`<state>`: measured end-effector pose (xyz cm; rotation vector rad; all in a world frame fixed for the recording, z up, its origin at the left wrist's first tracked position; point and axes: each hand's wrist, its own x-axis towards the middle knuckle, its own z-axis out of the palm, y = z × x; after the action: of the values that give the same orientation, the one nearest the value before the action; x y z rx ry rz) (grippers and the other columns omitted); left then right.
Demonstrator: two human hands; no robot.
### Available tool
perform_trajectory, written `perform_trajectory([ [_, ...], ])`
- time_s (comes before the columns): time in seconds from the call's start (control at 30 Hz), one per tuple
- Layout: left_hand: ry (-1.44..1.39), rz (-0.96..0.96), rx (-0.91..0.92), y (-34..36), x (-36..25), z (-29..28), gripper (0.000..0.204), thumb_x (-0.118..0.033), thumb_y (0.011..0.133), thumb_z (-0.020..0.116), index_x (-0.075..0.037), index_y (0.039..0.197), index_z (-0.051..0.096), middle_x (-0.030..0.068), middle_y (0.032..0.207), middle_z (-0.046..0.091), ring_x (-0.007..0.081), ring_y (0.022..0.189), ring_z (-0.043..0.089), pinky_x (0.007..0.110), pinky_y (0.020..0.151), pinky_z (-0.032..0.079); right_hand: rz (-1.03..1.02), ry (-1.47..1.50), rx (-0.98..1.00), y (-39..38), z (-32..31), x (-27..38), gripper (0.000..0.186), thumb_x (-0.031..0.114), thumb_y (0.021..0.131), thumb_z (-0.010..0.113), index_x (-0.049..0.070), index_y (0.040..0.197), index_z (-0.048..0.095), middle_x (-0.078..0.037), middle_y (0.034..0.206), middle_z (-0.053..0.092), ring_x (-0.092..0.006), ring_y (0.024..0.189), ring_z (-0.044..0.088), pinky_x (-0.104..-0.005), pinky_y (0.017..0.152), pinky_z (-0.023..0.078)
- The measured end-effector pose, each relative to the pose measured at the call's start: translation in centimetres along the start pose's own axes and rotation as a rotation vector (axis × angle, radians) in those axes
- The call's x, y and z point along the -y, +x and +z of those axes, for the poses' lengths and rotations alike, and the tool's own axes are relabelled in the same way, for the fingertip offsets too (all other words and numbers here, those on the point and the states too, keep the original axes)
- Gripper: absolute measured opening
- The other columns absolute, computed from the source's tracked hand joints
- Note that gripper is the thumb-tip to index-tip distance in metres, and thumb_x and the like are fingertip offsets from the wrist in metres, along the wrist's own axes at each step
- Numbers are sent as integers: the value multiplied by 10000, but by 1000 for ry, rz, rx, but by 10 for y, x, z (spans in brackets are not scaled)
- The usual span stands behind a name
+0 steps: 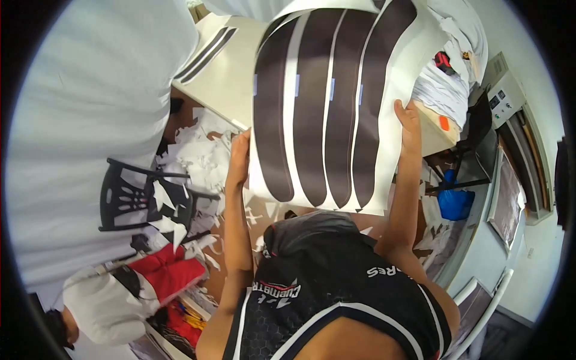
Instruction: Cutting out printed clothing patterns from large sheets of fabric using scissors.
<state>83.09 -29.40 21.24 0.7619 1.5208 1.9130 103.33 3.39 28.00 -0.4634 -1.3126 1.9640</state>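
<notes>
Black jersey, then both hands gripping opposite edges of a dark-striped white sheet

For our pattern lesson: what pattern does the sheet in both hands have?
The sheet has dark bands on white, clearest in head view.

The person wears a black sleeveless jersey in the lower middle of the frame. Its pointy neckline has a white stripe, and white stripes go around the arm holes too. White letters with some red sit left of center, and more white letters sit right. Faint honeycomb shapes show at lower left.
</notes>
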Motion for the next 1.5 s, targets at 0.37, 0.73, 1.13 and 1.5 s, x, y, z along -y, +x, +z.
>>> perform_trajectory([
  [0.37, 122, -359, -351, 231, 121, -208, 719, -658, 996, 276, -65, 1269, 576, 128, 1098, 663, 211, 954, 660, 369, 818, 533, 47, -102, -598, 214, 76, -285, 277, 144, 924, 671, -16, 1137, 595, -63, 1007, 661, -158, 880, 592, -306, 779, 482],
  [0.73, 148, -779, -100, 404, 152, -232, 649, -607, 878, 630, 22, 1036, 597, 95, 753, 636, 153, 548, 614, 242, 449, 466, 172, 431, -1276, 382, 157, -451, 402, 25, 931, 570, 54, 1331, 529, -128, 1262, 606, -296, 1058, 641, -445, 858, 569],
  [1.13, 118, -532, -133, 579, 235, -313, 207, -81, 941, 599, 36, 786, 529, 137, 617, 603, 201, 438, 578, 331, 363, 450, 222, -1090, -697, 305, 277, -477, 369, 216, 813, 767, 66, 1090, 575, -120, 1080, 577, -288, 924, 582, -401, 809, 502],
  [1.5, 649, -476, 357, 617, 202, -348, 432, -373, 978, 517, 0, 827, 673, 95, 614, 625, 192, 479, 632, 303, 446, 511, 66, -1472, -559, 224, 341, -481, 373, 54, 749, 714, 56, 1074, 532, -150, 1057, 539, -379, 1020, 540, -470, 849, 468],
])
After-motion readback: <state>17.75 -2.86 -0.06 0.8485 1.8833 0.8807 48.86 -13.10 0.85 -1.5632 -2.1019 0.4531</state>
